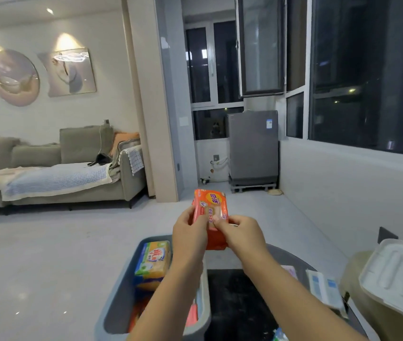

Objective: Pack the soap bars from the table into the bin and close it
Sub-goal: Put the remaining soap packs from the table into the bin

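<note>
Both hands hold an orange-wrapped soap bar pack (210, 205) up in the air, above the far end of the grey bin (116, 299). My left hand (189, 232) grips its left side and my right hand (242, 233) grips its lower right side. A second orange pack seems to sit behind the first, partly hidden by my fingers. Inside the open bin lies a yellow-and-blue wrapped soap bar (153, 264), with more orange and pink packs deeper down, mostly hidden by my left forearm. On the dark table (235, 299) to the right lie a blue-and-white soap pack (323, 289) and a pinkish pack (290, 270).
A white bin lid (397, 274) rests on a beige object at the right edge. The table's far end is round. Beyond is open grey floor, a sofa (48, 166) at the left and a grey appliance (253, 148) by the windows.
</note>
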`<move>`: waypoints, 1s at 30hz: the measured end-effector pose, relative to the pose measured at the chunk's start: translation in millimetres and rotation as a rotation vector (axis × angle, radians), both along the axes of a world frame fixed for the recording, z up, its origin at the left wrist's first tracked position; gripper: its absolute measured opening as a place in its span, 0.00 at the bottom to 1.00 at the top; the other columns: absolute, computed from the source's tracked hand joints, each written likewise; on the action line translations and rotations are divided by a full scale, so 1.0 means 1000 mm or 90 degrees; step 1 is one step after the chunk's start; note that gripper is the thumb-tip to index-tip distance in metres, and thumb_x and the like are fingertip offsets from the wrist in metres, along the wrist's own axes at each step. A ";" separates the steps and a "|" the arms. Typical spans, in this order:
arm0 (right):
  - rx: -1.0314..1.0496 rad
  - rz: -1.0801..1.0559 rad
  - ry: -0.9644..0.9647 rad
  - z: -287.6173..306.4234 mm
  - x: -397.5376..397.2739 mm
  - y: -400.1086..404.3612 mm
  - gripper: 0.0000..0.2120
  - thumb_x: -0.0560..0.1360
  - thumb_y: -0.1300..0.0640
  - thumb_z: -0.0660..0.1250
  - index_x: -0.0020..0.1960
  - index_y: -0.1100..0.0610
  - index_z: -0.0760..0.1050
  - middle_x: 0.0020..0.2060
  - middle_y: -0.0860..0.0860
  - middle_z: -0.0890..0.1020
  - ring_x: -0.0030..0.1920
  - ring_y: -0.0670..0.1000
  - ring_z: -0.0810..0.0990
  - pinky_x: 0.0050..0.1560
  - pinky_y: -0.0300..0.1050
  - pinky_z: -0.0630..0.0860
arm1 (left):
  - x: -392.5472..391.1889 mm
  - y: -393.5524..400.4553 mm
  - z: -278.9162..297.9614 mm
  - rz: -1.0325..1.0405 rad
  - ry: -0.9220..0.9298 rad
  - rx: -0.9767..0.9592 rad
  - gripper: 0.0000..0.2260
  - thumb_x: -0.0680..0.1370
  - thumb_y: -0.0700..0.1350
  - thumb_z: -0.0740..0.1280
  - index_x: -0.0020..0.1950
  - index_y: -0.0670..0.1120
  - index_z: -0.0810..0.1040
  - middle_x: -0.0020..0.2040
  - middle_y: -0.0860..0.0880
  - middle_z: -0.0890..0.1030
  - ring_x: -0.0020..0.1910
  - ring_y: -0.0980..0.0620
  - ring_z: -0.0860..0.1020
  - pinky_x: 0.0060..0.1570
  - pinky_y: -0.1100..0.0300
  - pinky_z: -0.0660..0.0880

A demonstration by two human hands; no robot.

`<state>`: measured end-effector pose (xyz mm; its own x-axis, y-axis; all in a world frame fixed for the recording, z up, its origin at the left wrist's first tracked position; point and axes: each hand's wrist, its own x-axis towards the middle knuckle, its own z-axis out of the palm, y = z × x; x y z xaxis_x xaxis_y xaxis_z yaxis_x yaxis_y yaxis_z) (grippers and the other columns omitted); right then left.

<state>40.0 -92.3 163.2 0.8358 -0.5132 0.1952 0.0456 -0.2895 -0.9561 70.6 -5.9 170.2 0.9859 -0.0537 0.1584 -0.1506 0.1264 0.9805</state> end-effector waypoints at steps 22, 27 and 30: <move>-0.335 0.049 0.387 -0.028 0.083 0.055 0.18 0.73 0.49 0.64 0.59 0.56 0.72 0.56 0.55 0.79 0.55 0.56 0.78 0.54 0.47 0.76 | 0.073 0.078 -0.057 -0.127 0.092 0.375 0.15 0.79 0.46 0.62 0.65 0.47 0.75 0.59 0.40 0.81 0.53 0.40 0.80 0.43 0.55 0.78; -0.385 0.061 0.458 -0.030 0.093 0.059 0.18 0.73 0.50 0.64 0.59 0.57 0.73 0.56 0.55 0.79 0.55 0.55 0.78 0.49 0.43 0.72 | 0.079 0.072 -0.062 -0.122 0.030 0.547 0.22 0.78 0.47 0.63 0.70 0.40 0.69 0.66 0.40 0.76 0.65 0.42 0.74 0.65 0.50 0.71; -0.396 0.056 0.473 -0.036 0.100 0.062 0.19 0.72 0.51 0.64 0.60 0.58 0.73 0.56 0.55 0.79 0.55 0.55 0.78 0.51 0.44 0.74 | 0.081 0.069 -0.064 -0.127 0.030 0.611 0.26 0.79 0.47 0.62 0.76 0.43 0.61 0.73 0.43 0.69 0.70 0.44 0.70 0.68 0.55 0.66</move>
